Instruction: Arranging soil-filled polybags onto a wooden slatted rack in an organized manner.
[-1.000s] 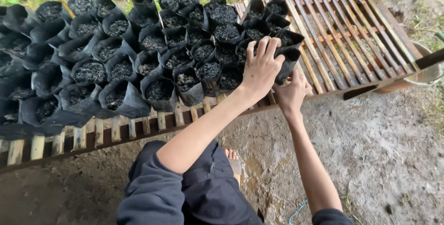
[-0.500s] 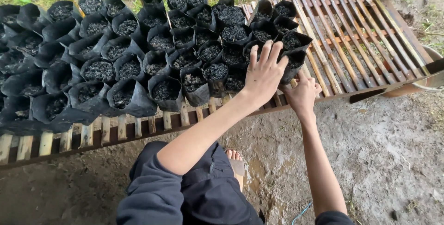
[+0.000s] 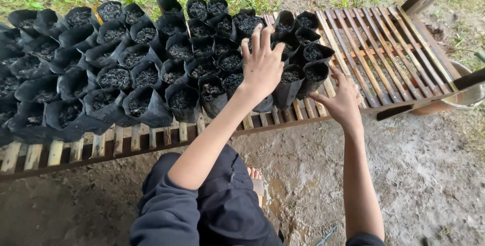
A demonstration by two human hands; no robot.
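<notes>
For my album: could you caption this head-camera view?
Left hand spread over soil-filled black nursery bags on a slatted wooden rack, right hand touching the end bag.

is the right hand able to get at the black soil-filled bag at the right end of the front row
Probably yes: the right hand lies on the slatted wooden rack right beside that black soil-filled bag, nothing between them.

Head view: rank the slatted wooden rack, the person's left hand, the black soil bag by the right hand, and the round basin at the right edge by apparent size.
1. slatted wooden rack
2. left hand
3. black soil bag and round basin: unsure, since the basin is largely hidden under the rack and cut off, and the left hand looks large partly from nearness.
</notes>
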